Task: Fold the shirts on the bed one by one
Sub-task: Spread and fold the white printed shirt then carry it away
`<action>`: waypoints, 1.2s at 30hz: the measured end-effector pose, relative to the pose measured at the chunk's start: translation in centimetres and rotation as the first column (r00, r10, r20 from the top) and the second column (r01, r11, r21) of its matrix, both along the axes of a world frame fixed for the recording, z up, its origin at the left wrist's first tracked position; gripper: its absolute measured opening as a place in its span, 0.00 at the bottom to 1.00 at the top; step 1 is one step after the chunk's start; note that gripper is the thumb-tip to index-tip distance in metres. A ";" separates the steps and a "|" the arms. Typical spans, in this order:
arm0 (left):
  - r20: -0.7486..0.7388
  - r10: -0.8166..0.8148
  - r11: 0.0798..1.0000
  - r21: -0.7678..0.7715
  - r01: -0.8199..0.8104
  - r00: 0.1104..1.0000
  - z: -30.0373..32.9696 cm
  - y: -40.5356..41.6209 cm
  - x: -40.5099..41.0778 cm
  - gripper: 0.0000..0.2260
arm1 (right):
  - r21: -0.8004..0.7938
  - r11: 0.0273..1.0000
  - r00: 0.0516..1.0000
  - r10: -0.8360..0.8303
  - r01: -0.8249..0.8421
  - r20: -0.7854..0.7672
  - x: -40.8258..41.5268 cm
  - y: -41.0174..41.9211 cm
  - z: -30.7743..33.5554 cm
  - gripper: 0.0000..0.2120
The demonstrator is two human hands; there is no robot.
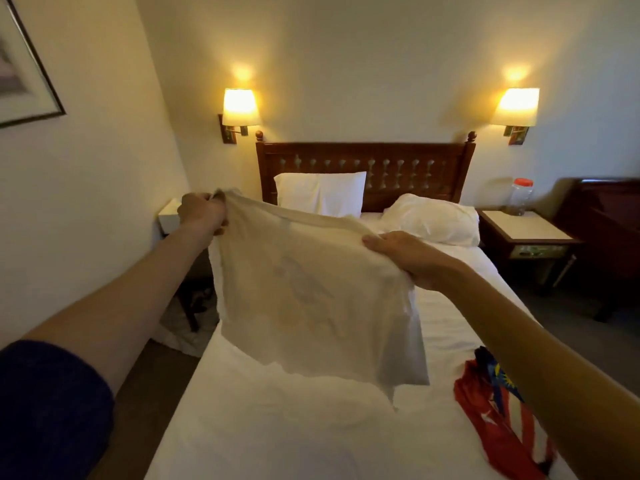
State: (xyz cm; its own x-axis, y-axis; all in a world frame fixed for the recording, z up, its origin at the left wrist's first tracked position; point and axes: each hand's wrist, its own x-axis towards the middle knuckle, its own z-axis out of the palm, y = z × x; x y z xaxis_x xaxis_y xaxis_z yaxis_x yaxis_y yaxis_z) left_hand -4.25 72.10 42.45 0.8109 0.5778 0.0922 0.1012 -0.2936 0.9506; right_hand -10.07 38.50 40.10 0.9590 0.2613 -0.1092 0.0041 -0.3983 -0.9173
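Note:
A cream-white shirt [311,299] with a faint print hangs spread in the air above the bed [277,427]. My left hand [202,213] grips its upper left corner, arm stretched out. My right hand [412,258] pinches the upper right edge, thumb on top. The shirt's lower hem dangles just over the white sheet. A red shirt [491,410] with a blue, yellow and striped flag pattern lies crumpled on the bed at lower right, partly hidden by my right forearm.
Two white pillows [320,192] [433,220] lean by the dark wooden headboard [398,168]. A nightstand [526,233] with a red-lidded plastic jar [521,197] stands to the right. A small white table [169,214] stands left of the bed. Lit wall lamps hang on both sides.

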 end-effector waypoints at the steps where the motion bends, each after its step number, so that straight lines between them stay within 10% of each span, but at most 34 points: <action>1: 0.021 0.039 0.999 -0.002 -0.039 0.999 0.8 0.3 0.3 0.11 | 0.081 0.994 0.997 0.075 -0.073 -0.029 -0.6 1.2 -0.1 0.18; 12: 0.068 -0.147 0.950 0.287 0.122 0.987 -0.6 -13.5 11.4 0.11 | 0.518 0.843 0.972 -0.025 0.145 -0.232 -0.7 -2.0 -9.9 0.16; 20: -0.220 -0.406 0.874 0.191 0.447 0.887 -28.1 -34.3 16.8 0.10 | 0.163 0.798 0.758 -0.455 0.580 -0.467 -0.7 -14.9 -34.6 0.13; 24: -0.357 -0.676 0.625 0.186 0.758 0.644 -44.7 -41.7 11.6 0.15 | -0.052 0.648 0.558 -0.692 0.760 -0.459 -2.5 -21.5 -49.2 0.12; 30: -0.593 -0.658 0.460 0.172 0.871 0.464 -64.0 -37.8 -3.4 0.14 | -0.310 0.728 0.392 -0.618 0.611 -0.681 -11.0 -20.3 -63.7 0.35; 36: -0.657 -0.633 0.205 0.368 0.907 0.409 -68.8 -33.3 -9.3 0.16 | -0.314 0.743 0.450 -0.627 0.592 -0.636 -12.1 -16.6 -67.2 0.20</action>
